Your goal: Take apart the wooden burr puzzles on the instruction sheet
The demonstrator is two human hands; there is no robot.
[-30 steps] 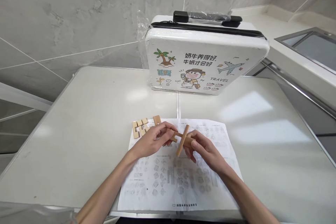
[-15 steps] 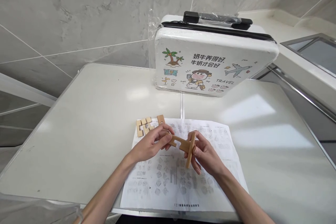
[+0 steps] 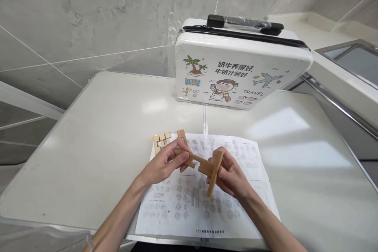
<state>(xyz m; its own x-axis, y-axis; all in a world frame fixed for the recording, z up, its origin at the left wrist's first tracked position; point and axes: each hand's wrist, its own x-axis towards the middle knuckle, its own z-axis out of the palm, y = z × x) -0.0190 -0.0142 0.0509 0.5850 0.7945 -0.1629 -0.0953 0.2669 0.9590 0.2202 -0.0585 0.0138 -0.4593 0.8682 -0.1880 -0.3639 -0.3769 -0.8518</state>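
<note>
My left hand (image 3: 167,163) pinches the left end of a notched wooden puzzle piece (image 3: 203,166), whose cutout faces down toward me. At its right end this piece meets a second wooden puzzle piece (image 3: 215,173), set crosswise and tilted. My right hand (image 3: 232,175) grips that crosswise piece, fingers behind it and thumb in front. Whether the notched piece passes right through the other is hidden by the fingers. Just beyond my left hand lies a slotted wooden piece (image 3: 182,137), partly covered. Several paler wooden pieces (image 3: 162,140) lie grouped beside it.
Under my hands a printed instruction sheet (image 3: 165,224) covers part of the white table (image 3: 88,157). A white suitcase (image 3: 206,51) with cartoon prints and plastic wrap stands at the back. A grey wall (image 3: 103,12) rises behind the table.
The joined pieces have shifted slightly down and left, and the crosswise piece is tilted more. My left hand has moved a little left; my right fingers have curled in closer.
</note>
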